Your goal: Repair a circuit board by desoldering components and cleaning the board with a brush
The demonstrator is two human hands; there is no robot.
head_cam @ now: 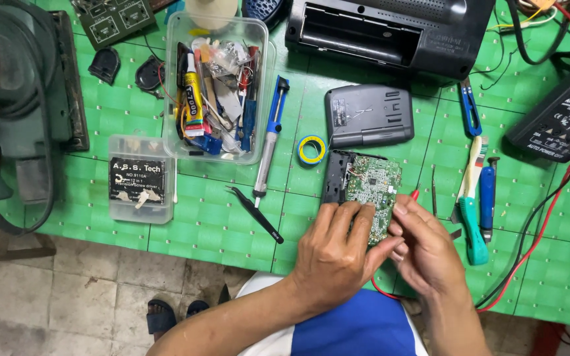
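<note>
Just below the middle of the frame, the person holds a small green circuit board, set in a dark plastic frame, over the green desk. The left hand is closed around the board's lower edge, fingers flat on its face and the thumb reaching toward the other hand. The right hand is curled shut, its fingertips pinched together at the board's right edge, where a red probe tip shows just above them; whether those fingers actually grip the probe I cannot tell. A red lead trails off to the right toward a black multimeter in the upper right of the frame.

Just above the board lies a grey plastic cover, and left of that a small roll of blue and yellow tape. Left of the board, black tweezers lie below a blue desoldering pump. A clear tub of odds and ends stands in the upper middle-left, with a small clear screwdriver case below and to its left. Right of the hands lie a teal toothbrush and a blue screwdriver. A black radio casing sits at the top edge.
</note>
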